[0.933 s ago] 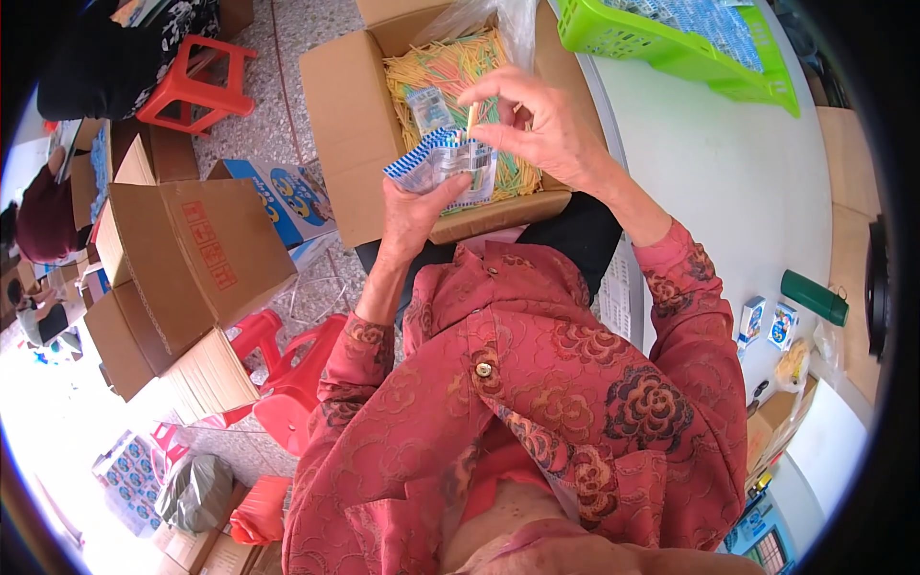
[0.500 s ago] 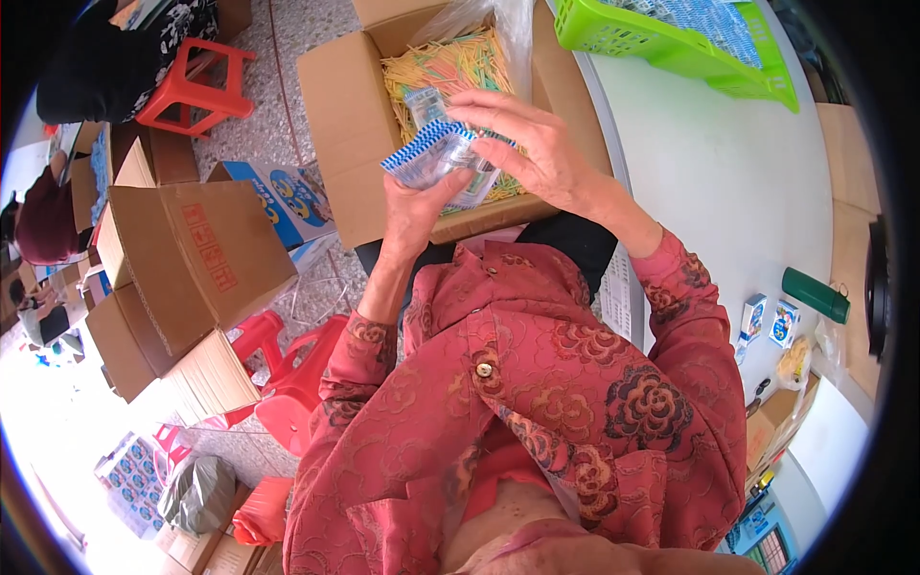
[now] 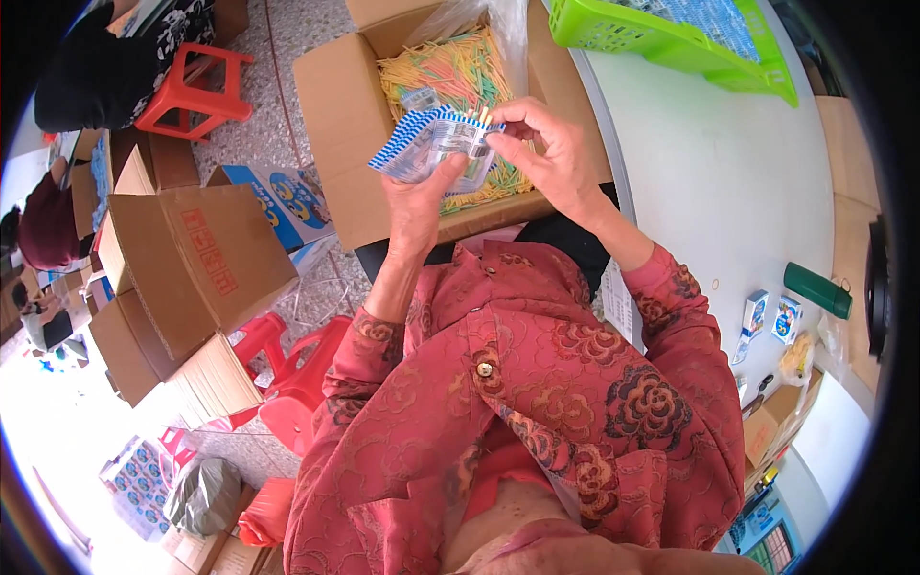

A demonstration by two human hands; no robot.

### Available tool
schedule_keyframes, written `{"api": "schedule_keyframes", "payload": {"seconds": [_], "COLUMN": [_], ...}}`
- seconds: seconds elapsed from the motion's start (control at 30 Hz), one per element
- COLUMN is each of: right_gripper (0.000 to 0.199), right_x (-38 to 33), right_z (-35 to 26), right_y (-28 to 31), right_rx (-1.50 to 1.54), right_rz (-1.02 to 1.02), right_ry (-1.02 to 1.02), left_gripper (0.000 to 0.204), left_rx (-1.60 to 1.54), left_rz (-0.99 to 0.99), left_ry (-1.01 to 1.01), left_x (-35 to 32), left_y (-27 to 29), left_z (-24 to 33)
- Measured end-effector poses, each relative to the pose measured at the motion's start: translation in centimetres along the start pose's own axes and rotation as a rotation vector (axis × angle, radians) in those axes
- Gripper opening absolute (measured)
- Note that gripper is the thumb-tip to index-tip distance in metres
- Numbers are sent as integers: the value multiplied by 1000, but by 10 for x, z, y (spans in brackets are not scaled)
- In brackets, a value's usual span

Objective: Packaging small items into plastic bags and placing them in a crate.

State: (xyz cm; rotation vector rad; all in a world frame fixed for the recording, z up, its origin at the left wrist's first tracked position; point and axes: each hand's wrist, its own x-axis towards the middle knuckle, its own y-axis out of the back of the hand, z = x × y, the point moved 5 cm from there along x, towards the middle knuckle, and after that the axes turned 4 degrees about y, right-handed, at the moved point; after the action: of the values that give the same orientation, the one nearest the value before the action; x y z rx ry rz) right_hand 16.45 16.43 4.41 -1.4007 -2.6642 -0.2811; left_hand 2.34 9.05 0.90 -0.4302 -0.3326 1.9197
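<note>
My left hand (image 3: 419,206) is closed round a few clear plastic pouches (image 3: 407,153) with blue-and-white striped edges, its thumb across the front one. Pale thin sticks (image 3: 485,116) poke out at the top of the front pouch. At that pouch's right edge, beside the sticks, my right hand (image 3: 556,158) pinches with thumb and forefinger; exactly what lies between the fingertips is partly hidden. Below both hands stands an open cardboard box (image 3: 337,144) full of loose thin sticks in yellow, pink and green (image 3: 450,62). Another small pouch (image 3: 420,99) shows just behind the held ones.
To the right runs a white table (image 3: 709,182) with a green basket (image 3: 661,43) of blue-and-white packets, a dark green bottle (image 3: 816,290) and small packs (image 3: 788,318). On the left are open cartons (image 3: 192,259) and red stools (image 3: 196,96). Other people sit beyond.
My right hand has drawn its spread fingers in from over the pouches to a pinch at the front pouch's right edge. The stick ends now show there. The pouches have tilted slightly.
</note>
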Motion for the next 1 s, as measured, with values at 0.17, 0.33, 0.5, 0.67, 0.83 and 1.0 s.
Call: {"api": "schedule_keyframes", "payload": {"seconds": [0.17, 0.33, 0.5, 0.67, 0.83, 1.0], "right_gripper": [17, 11, 11, 13, 11, 12], "right_x": [-4, -12, -17, -28, -48, -33], "right_z": [9, 17, 0, -19, 47, 66], "right_y": [3, 14, 53, 131, 181, 217], "right_rx": [107, 256, 285, -25, -386, -219], "right_rz": [141, 75, 219, 509, 600, 571], "right_ry": [-71, -218, -92, 143, 90, -19], "left_gripper": [34, 27, 19, 18, 19, 20], "left_rx": [-10, -105, -107, -81, -51, 8], "left_rz": [-1, 23, 96, 133, 98, 81], "left_ry": [13, 87, 120, 117, 156, 153], "left_x": [0, -1, 0, 2, 0, 1], "left_y": [-6, -5, -2, 6, -7, -6], "left_z": [-1, -7, -16, -21, -20, -19]}}
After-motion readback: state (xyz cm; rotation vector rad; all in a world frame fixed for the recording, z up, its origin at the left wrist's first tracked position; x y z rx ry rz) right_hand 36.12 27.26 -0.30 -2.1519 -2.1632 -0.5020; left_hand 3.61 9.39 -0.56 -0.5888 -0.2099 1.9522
